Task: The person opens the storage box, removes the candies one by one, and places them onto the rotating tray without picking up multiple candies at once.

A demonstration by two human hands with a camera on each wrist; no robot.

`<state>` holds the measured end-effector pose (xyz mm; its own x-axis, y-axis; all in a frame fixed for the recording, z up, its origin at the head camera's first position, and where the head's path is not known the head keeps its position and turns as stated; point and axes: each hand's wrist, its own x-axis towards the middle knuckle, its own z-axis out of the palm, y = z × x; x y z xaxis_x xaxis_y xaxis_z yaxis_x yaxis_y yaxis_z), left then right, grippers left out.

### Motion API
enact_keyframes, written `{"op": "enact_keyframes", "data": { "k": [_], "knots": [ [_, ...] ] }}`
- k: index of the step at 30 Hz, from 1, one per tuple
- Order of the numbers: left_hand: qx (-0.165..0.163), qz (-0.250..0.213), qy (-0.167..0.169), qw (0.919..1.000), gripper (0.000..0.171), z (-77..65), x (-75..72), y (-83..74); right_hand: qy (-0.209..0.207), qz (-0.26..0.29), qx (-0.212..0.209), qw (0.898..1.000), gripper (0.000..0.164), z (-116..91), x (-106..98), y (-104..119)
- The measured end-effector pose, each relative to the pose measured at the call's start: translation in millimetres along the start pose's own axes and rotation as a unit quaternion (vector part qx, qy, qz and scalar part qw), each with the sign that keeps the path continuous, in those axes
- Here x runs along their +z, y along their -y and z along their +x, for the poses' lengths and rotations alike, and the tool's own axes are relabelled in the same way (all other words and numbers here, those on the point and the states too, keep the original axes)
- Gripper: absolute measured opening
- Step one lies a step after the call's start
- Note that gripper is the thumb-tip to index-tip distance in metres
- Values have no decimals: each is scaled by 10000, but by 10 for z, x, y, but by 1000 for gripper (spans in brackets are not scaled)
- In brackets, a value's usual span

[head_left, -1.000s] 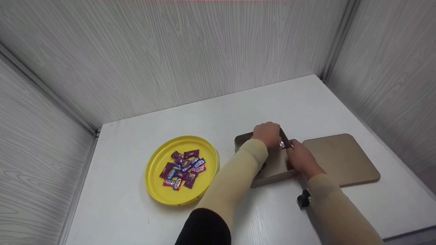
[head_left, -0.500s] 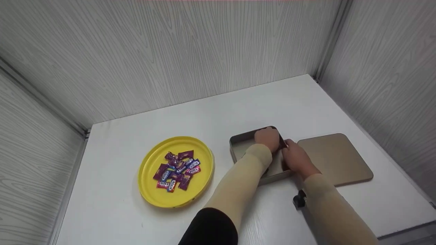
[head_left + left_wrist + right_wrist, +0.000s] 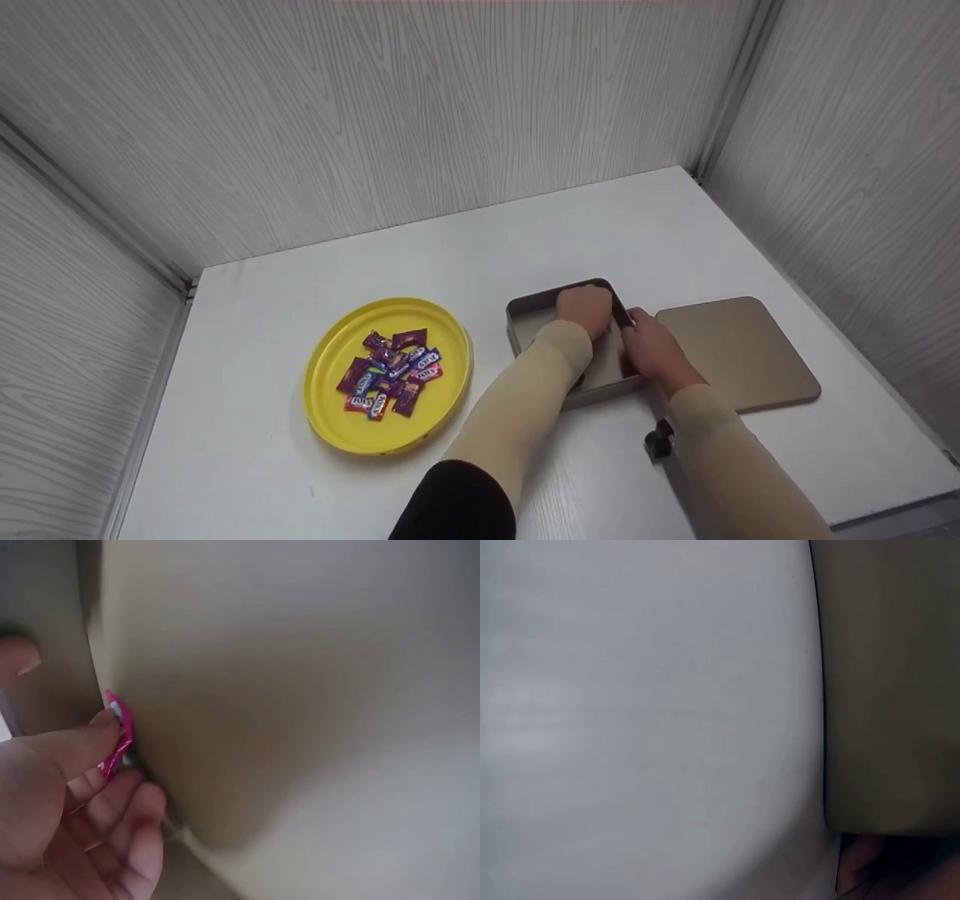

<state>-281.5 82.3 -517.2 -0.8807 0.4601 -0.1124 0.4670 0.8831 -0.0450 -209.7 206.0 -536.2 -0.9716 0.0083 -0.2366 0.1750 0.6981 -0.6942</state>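
In the head view my left hand reaches down inside an open brownish-grey tin box, near its right wall. The left wrist view shows this hand pinching a small pink-wrapped candy between thumb and fingers, close to the box floor and wall. At the box's right side my right hand grips the wall, its thumb coming over the rim. Most of the right hand is out of sight in the right wrist view, where only some fingers show at the bottom.
Left of the box stands a round yellow tray holding several wrapped candies. A flat tin lid lies to the right of the box. Beside the right forearm is a small black object. Pale panels enclose the white table.
My left hand has gone from the box's right rim down into the box. The right hand keeps its grip on the wall. The head view has shifted slightly.
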Motion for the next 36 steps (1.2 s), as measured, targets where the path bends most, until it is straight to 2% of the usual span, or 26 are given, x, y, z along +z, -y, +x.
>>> {"op": "enact_keyframes", "data": {
  "k": [5, 8, 11, 16, 21, 29, 32, 36],
  "knots": [
    [168, -159, -12, 9997, 16, -66, -188, 172, 69, 53, -82, 9999, 45, 80, -40, -2],
    [248, -368, -36, 9990, 14, -142, -340, 284, 96, -24, -79, 9999, 46, 136, -60, -13],
    [287, -514, -81, 9982, 20, -233, -489, 414, 170, -148, -90, 9997, 49, 191, -82, -25],
    [226, -690, -147, 9973, 19, -398, -683, 717, 160, -425, -271, 9986, 51, 275, -102, -36],
    [13, -855, -85, 9963, 15, -637, -808, 1064, 239, -398, -245, 9986, 53, 343, -107, -36],
    [-550, -1260, 172, 9903, 14, -1116, -833, 1717, 329, -356, -316, 9983, 53, 436, -127, -38],
    [-860, -1432, 208, 9857, 12, -1312, -779, 1964, 345, -333, -328, 9983, 54, 462, -154, -54],
    [-1191, -1522, 179, 9810, 9, -1476, -646, 2204, 318, -275, -319, 9986, 54, 451, -229, -111]
  ]
}}
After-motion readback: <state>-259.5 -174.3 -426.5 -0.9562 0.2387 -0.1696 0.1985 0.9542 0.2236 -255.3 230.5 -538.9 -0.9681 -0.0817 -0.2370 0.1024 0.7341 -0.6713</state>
